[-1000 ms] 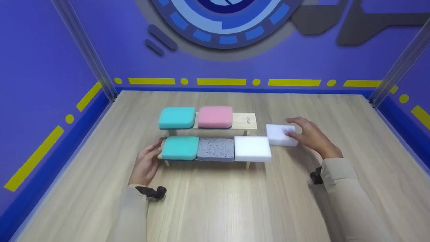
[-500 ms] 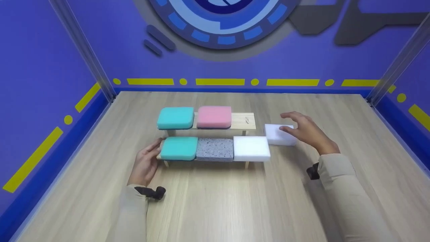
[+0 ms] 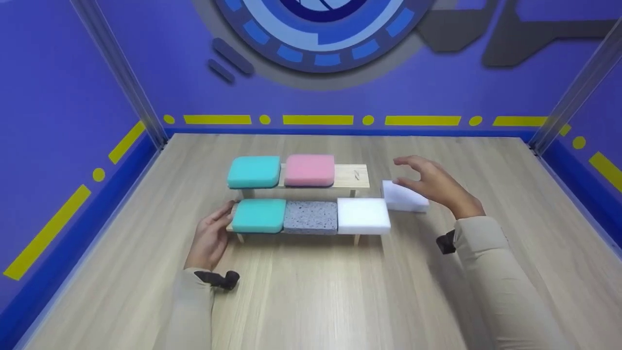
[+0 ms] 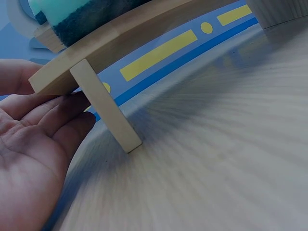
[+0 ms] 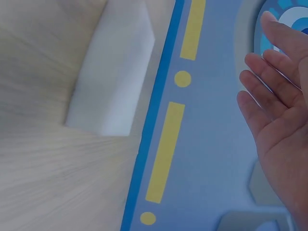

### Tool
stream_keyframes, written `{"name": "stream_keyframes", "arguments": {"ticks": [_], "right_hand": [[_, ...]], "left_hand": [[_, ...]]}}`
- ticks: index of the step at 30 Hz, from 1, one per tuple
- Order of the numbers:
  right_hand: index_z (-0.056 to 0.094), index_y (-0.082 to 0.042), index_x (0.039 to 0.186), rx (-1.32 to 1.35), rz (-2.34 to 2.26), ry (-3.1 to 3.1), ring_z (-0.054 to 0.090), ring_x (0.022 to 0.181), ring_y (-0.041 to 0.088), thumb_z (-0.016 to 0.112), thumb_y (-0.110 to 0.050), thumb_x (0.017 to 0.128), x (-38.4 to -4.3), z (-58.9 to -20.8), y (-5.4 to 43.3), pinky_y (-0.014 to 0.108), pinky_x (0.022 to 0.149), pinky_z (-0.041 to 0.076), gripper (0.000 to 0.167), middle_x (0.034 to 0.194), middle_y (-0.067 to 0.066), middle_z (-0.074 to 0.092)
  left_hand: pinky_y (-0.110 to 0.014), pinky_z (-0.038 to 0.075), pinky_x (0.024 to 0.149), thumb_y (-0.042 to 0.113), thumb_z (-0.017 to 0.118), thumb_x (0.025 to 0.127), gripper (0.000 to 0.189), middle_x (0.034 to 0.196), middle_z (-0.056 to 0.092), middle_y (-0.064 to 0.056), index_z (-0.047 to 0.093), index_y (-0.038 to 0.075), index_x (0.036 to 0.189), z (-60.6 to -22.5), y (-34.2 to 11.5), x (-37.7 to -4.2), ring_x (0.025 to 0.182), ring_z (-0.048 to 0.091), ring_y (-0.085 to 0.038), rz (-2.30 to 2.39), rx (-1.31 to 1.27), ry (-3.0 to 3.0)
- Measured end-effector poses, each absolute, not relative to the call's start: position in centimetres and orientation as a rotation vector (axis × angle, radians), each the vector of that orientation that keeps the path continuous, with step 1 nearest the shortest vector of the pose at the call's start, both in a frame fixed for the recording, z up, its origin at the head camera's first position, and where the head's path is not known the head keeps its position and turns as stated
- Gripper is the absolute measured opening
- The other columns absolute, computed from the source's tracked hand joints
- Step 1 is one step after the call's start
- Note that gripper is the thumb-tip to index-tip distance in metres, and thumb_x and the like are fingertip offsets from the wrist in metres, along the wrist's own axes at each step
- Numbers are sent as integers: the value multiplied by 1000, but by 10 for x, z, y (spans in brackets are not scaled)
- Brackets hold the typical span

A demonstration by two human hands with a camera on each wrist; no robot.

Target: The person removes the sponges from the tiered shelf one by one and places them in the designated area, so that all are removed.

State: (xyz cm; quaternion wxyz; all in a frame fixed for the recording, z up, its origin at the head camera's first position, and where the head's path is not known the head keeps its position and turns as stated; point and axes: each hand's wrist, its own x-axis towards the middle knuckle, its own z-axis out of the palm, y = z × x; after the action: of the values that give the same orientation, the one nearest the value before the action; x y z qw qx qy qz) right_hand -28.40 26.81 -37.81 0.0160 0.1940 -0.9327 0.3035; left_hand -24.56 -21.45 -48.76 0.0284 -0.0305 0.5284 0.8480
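At the left end of the front wooden shelf point(image 4: 110, 43), my left hand point(image 3: 209, 238) grips the board. In the left wrist view, its thumb lies at the board's edge and its fingers underneath. A teal sponge point(image 3: 259, 215), a grey speckled sponge point(image 3: 311, 217) and a white sponge point(image 3: 363, 215) lie side by side on that shelf. My right hand point(image 3: 440, 187) hovers above the table, holding nothing, with thumb and fingers spread apart. Below and left of it, a second white sponge point(image 3: 406, 198) lies on the table, just beyond the front shelf's right end.
Behind stands another wooden shelf point(image 3: 352, 175) carrying a teal sponge point(image 3: 254, 171) and a pink sponge point(image 3: 309, 170); bare wood shows at its right end. Blue printed panels point(image 3: 311, 104) rise along the back and sides of the wooden table point(image 3: 311, 291).
My right hand has lifted off the loose white sponge and moved up and to the left. My left hand stays on the front shelf's end.
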Motion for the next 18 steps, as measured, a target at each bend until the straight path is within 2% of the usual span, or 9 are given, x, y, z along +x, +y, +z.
{"name": "stream_keyframes", "arguments": {"ticks": [4,12,18], "right_hand": [[48,-2,138,614,970,-2925,41,134,41,64,-25,93,-285,-371,261,55,111,35,53,144,17,48],[44,-6,142,624,976,-2999,36,137,41,63,-33,93,-287,-358,244,56,113,32,59,148,15,43],[42,-9,145,621,957,-3029,35,138,40,64,-39,91,-288,-352,232,57,113,31,65,151,14,40]], "left_hand": [[-32,17,121,-6,42,97,55,159,20,-17,21,-10,147,-488,-215,-245,148,16,-21,2618,-69,1617],[-33,14,122,-5,41,97,55,159,18,-17,21,-10,147,-487,-215,-244,149,13,-21,2612,-50,1632],[-32,16,121,-6,41,97,54,159,20,-17,23,-10,147,-487,-215,-244,148,14,-21,2628,-55,1609]]}}
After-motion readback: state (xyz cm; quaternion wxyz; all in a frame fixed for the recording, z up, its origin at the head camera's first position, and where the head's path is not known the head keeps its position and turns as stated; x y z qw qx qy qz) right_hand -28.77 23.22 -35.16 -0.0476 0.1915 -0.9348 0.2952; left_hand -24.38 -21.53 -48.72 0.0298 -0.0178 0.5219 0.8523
